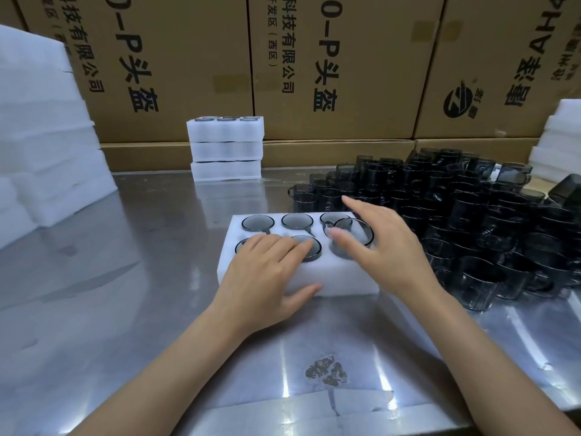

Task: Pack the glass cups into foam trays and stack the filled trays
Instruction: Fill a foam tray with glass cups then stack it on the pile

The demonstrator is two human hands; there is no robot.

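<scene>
Here, hands (317, 250) over tray (339, 278), seemingly touching

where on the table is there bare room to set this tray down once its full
Bare steel lies left of the foam tray, between it and the empty foam stack, and in front of the filled stack. The near edge by the foam sheet is also open. The right side is crowded with loose cups.

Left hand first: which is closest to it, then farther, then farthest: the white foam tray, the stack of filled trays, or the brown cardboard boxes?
1. White foam tray: under the left hand.
2. Stack of filled trays: behind, mid-table.
3. Brown cardboard boxes: along the back.
</scene>
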